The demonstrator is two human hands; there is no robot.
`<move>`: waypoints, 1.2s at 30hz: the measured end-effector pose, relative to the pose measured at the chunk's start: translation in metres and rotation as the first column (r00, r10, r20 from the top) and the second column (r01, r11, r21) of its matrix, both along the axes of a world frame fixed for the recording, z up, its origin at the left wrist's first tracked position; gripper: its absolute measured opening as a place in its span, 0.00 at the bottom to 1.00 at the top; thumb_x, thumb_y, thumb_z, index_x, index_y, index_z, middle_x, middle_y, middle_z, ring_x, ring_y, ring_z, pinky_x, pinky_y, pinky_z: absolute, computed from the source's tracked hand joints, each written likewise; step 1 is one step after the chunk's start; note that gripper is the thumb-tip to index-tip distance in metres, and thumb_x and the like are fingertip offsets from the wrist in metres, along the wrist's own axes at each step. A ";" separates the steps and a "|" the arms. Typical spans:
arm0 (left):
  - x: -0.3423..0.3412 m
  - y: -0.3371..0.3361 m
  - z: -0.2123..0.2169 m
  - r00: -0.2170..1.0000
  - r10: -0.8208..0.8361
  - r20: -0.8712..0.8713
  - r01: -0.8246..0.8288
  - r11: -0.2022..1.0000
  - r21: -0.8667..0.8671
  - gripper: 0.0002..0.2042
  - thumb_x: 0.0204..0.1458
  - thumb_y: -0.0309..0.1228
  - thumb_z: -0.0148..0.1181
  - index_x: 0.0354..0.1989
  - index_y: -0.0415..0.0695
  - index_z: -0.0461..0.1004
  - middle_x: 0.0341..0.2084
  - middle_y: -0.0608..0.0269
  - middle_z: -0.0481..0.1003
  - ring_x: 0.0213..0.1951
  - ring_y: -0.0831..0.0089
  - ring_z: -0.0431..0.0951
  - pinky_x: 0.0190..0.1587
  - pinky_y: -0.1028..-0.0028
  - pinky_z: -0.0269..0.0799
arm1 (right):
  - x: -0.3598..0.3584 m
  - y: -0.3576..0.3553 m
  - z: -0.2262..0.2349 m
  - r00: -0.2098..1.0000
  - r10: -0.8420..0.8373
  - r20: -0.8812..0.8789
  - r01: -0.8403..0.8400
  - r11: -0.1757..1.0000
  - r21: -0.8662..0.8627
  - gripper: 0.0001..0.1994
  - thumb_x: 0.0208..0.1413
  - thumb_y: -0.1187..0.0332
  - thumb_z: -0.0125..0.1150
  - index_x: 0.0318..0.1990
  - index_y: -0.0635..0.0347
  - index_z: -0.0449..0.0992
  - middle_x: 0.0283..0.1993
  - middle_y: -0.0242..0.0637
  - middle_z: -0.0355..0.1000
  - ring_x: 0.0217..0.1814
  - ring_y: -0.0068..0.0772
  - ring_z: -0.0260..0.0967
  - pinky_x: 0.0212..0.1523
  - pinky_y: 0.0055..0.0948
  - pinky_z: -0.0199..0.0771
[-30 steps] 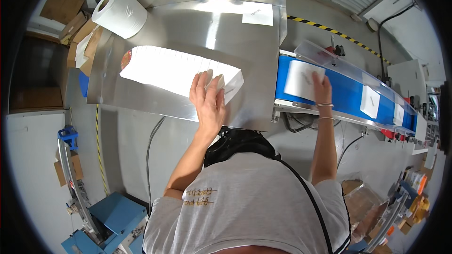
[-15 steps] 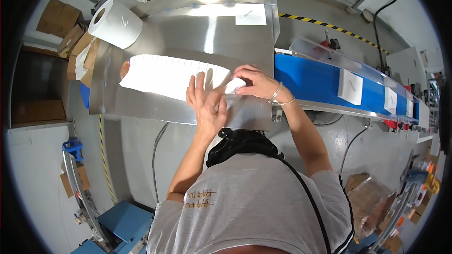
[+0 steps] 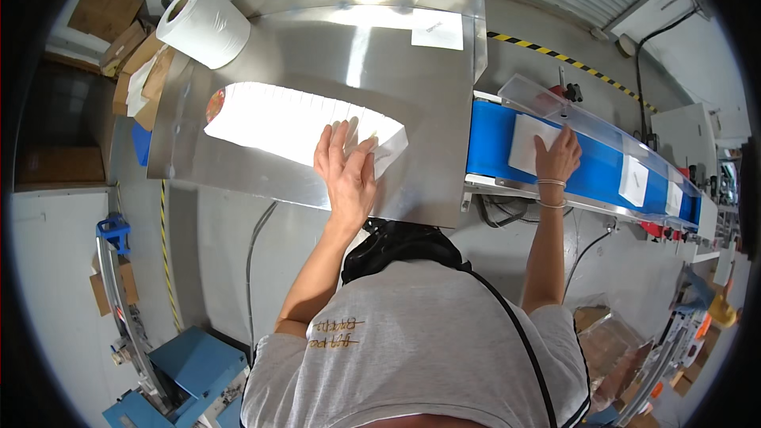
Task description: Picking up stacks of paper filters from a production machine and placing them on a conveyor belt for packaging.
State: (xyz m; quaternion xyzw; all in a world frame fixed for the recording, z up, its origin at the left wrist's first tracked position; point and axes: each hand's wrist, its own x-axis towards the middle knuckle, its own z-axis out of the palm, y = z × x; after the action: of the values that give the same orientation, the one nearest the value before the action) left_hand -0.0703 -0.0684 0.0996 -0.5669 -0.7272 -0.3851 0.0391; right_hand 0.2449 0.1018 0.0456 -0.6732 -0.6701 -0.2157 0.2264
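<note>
A long row of thin white squares [image 3: 273,123], packed face to face, lies on a steel table. A red, patterned face shows at its left end. My left hand [image 3: 346,166] rests near the right end of the row, its fingers spread against the front side. Over on the blue conveyor belt [image 3: 587,177], my right hand [image 3: 557,157] is at the right edge of a flat white square [image 3: 525,143]. Its thumb lies on top of the square and the fingers bend at the edge. The undersides of those fingers are hidden.
A big white roll [image 3: 204,25] stands at the table's back left, and a white sheet [image 3: 437,29] lies at the back right. Two more white squares [image 3: 633,181] sit farther along the belt, beside a clear plastic guard [image 3: 547,101]. Cardboard boxes [image 3: 143,83] stand left of the table.
My right hand has gone from the row's right end to the belt, and a white square now lies under it. The other belt squares have shifted. My left hand stays at the row.
</note>
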 end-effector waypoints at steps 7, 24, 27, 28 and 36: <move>-0.004 -0.001 0.009 0.994 -0.098 -0.049 0.096 0.995 -0.033 0.14 0.42 0.19 0.61 0.38 0.49 0.80 0.61 0.52 0.60 0.65 0.44 0.50 0.63 0.48 0.42 | -0.146 -0.029 0.051 0.213 0.325 -0.921 -0.976 0.034 -0.214 0.26 0.45 0.68 0.69 0.53 0.57 0.69 0.55 0.39 0.67 0.56 0.37 0.65 0.55 0.32 0.66; -0.017 0.000 -0.006 0.998 0.016 -0.064 -0.017 1.000 -0.013 0.17 0.46 0.19 0.59 0.47 0.45 0.73 0.59 0.49 0.58 0.63 0.47 0.55 0.61 0.52 0.50 | -0.054 -0.027 0.018 0.042 -0.221 -0.974 -0.966 0.240 -0.096 0.11 0.48 0.75 0.67 0.39 0.60 0.74 0.35 0.27 0.73 0.38 0.16 0.68 0.40 0.20 0.70; -0.017 0.001 -0.005 0.997 0.019 -0.073 -0.020 1.000 -0.007 0.17 0.46 0.19 0.59 0.47 0.45 0.73 0.58 0.49 0.59 0.62 0.47 0.56 0.60 0.52 0.50 | -0.069 -0.037 0.045 0.085 -0.168 -0.982 -0.979 0.169 -0.113 0.16 0.46 0.73 0.69 0.42 0.65 0.74 0.35 0.29 0.73 0.37 0.18 0.69 0.39 0.20 0.70; -0.016 0.002 -0.005 0.997 0.019 -0.073 -0.019 1.000 -0.003 0.17 0.46 0.19 0.59 0.47 0.45 0.73 0.58 0.49 0.60 0.62 0.47 0.56 0.60 0.52 0.50 | -0.073 -0.034 0.039 0.195 -0.067 -0.978 -0.961 0.186 -0.204 0.17 0.47 0.72 0.69 0.44 0.66 0.74 0.35 0.30 0.74 0.37 0.18 0.69 0.38 0.20 0.70; -0.015 0.002 -0.002 0.996 0.011 -0.090 -0.013 1.000 -0.024 0.17 0.47 0.19 0.57 0.48 0.45 0.72 0.58 0.47 0.60 0.62 0.47 0.56 0.61 0.52 0.50 | -0.087 -0.026 0.014 -0.389 -0.475 -0.789 -0.773 0.634 -0.001 0.15 0.52 0.63 0.65 0.38 0.67 0.74 0.34 0.33 0.75 0.32 0.21 0.70 0.32 0.21 0.70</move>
State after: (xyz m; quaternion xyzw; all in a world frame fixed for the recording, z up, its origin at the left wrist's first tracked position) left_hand -0.0854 -0.0660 0.0979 -0.5798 -0.7326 -0.3502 0.0672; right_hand 0.1579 0.0759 0.0600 -0.4039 -0.2914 0.7610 0.4157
